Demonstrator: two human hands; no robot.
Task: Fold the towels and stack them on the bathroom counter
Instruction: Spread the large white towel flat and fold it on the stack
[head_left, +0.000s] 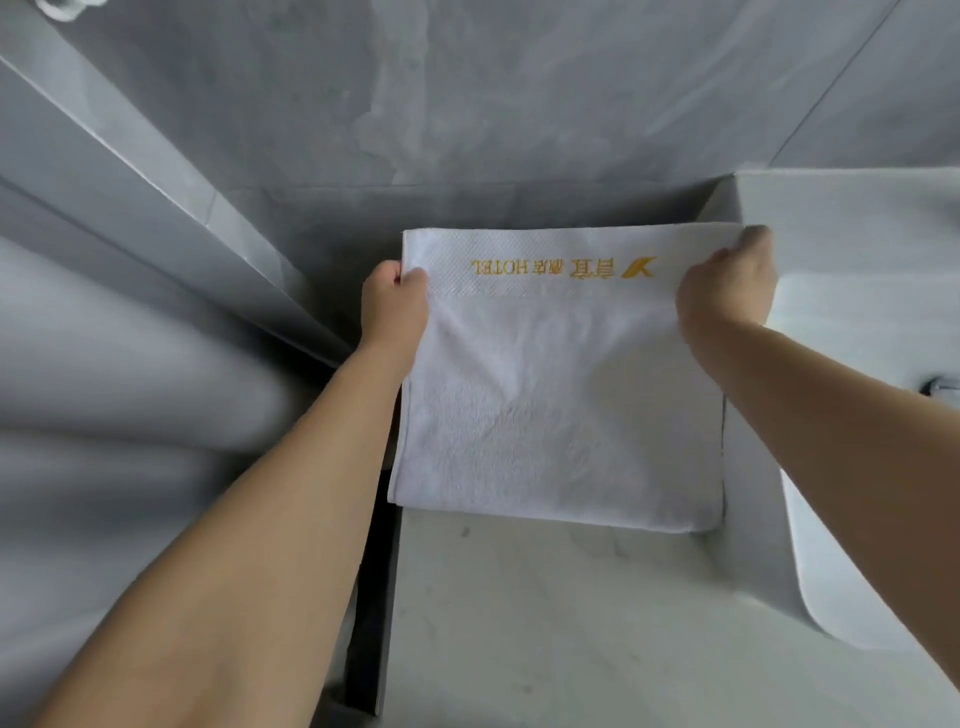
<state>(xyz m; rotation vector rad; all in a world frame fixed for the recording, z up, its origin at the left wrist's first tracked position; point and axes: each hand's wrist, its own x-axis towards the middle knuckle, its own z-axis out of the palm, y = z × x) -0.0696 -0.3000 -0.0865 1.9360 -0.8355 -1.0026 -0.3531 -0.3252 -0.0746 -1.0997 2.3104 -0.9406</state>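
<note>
A white towel (556, 405) with upside-down yellow hotel lettering near its far edge lies folded over on the pale marble counter (571, 623). My left hand (395, 306) pinches the towel's far left corner. My right hand (727, 291) grips the far right corner, its fingers curled over the edge. The towel's near edge is a fold lying flat on the counter, while its left side hangs slightly past the counter's left edge.
A white basin (857, 467) stands on the counter at the right, touching the towel's right side. Grey tiled wall (467, 104) rises behind. A dark gap (371, 597) runs along the counter's left edge, with a blurred pale surface further left.
</note>
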